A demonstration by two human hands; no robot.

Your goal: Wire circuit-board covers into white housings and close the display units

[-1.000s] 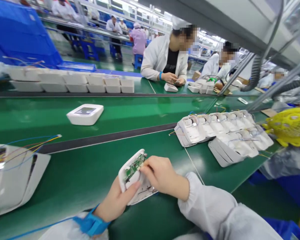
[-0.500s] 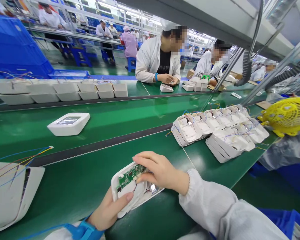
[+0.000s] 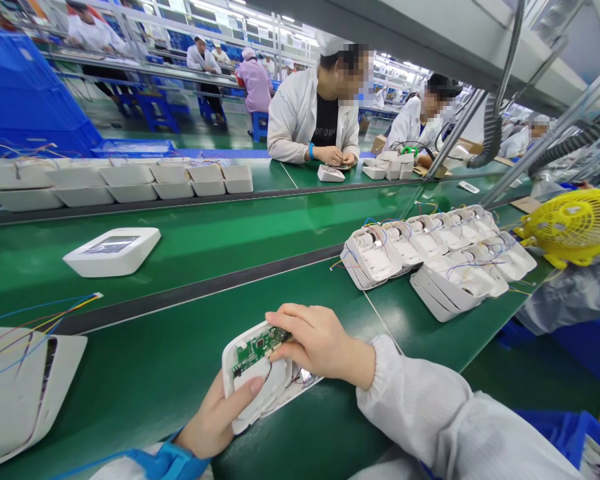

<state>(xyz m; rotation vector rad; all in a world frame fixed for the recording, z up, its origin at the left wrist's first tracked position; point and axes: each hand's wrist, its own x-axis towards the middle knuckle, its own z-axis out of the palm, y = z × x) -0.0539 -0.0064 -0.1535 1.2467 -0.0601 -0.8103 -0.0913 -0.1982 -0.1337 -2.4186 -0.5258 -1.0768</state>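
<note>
My left hand [image 3: 214, 417] holds the near left end of a white plastic housing [image 3: 276, 385], its thumb over the rim and inner face. The housing is tilted up, open side facing me, with thin wires inside. Along its upper edge lies a green circuit board [image 3: 253, 352]. My right hand [image 3: 320, 341] pinches the board's right end between thumb and fingers, close to a small white connector. That end is partly hidden by the fingers. A blue strap [image 3: 173, 457] with a cord circles my left wrist.
A white device with a screen [image 3: 113, 252] lies on the green belt. Stacked white housings with wires stand on the right [image 3: 375, 257] and at near left [image 3: 23, 393]. Beyond the belt are a row of housings [image 3: 130, 183] and a co-worker [image 3: 300, 113]. A yellow fan [image 3: 575, 223] stands at right.
The white device with the screen has moved left along the belt. My hands keep nearly the same hold, with the right hand shifted very slightly on the board.
</note>
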